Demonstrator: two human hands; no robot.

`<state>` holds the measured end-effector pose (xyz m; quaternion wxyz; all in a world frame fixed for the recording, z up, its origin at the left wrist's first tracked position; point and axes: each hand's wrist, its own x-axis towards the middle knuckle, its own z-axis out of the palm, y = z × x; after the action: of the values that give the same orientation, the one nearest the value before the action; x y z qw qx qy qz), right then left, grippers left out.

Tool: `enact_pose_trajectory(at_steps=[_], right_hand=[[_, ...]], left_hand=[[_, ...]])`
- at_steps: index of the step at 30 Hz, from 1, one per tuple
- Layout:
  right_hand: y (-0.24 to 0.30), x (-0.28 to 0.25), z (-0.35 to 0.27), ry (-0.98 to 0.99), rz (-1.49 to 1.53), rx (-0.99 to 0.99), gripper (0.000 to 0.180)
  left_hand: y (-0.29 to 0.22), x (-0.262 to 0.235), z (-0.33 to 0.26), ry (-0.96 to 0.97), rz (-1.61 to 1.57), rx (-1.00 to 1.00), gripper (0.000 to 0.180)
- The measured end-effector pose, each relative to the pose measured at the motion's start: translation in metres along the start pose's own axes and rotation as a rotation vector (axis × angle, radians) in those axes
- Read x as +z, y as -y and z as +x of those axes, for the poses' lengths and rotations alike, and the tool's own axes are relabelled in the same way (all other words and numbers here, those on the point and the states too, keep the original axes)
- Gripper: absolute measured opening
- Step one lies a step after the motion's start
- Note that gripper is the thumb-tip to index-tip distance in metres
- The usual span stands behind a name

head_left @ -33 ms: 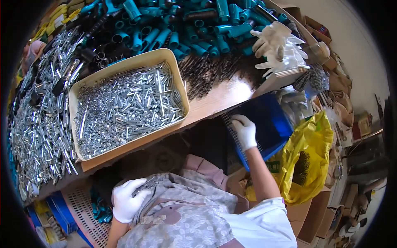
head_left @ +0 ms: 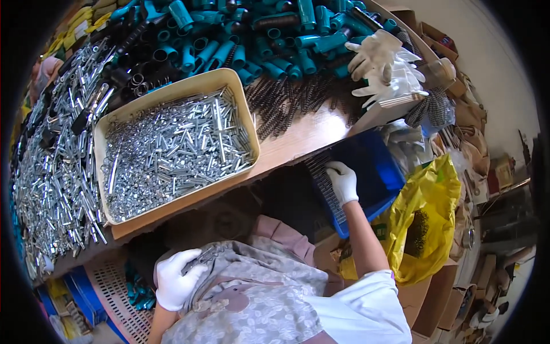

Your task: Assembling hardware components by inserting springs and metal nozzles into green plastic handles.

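Observation:
My right hand, in a white glove, reaches over a blue bin below the table's front edge. Its fingers are curled together, and anything between them is hidden. Beside those fingers, along the bin's left side, runs a grid-like row of small metal pieces. My left hand, also gloved in white, rests on my lap against a grey patterned apron. Its fingers are bent, with small greyish pieces at the fingertips that I cannot make out clearly.
A cream tray of small metal pins and springs stands on the table. Loose metal parts heap at left; teal sleeves and dark springs lie behind. White gloves and a yellow bag are at right.
My right hand has shifted slightly right, and more of the grid-like row of metal pieces shows beside it. My left hand stays in place.

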<state>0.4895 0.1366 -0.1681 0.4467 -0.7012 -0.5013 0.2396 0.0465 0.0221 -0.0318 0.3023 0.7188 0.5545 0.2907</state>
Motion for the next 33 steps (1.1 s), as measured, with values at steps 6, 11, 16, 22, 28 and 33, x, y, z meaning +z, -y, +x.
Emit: enact_pose_trajectory(at_steps=[6,11,16,22,28,33], right_hand=[[-0.077,0.006,0.017,0.194,-0.649,-0.193,0.012],[-0.079,0.019,0.034,0.250,-0.806,-0.433,0.018],[-0.077,0.022,0.041,0.422,-1.004,-0.498,0.020],[-0.049,-0.006,0.040,0.369,-0.917,-0.288,0.017],[0.100,-0.017,-0.031,0.147,0.506,0.248,0.023],[0.183,0.055,-0.141,0.675,1.074,0.578,0.033]], left_hand=[[-0.006,0.010,-0.005,0.030,-0.030,-0.090,0.032],[-0.006,0.015,-0.003,0.037,0.020,-0.012,0.031],[-0.007,0.018,-0.003,0.032,0.001,-0.026,0.031],[-0.002,0.015,-0.003,0.014,-0.123,-0.081,0.030],[0.015,0.018,-0.017,-0.001,-0.426,-0.436,0.038],[-0.006,0.015,-0.002,0.072,-0.472,-0.368,0.053]])
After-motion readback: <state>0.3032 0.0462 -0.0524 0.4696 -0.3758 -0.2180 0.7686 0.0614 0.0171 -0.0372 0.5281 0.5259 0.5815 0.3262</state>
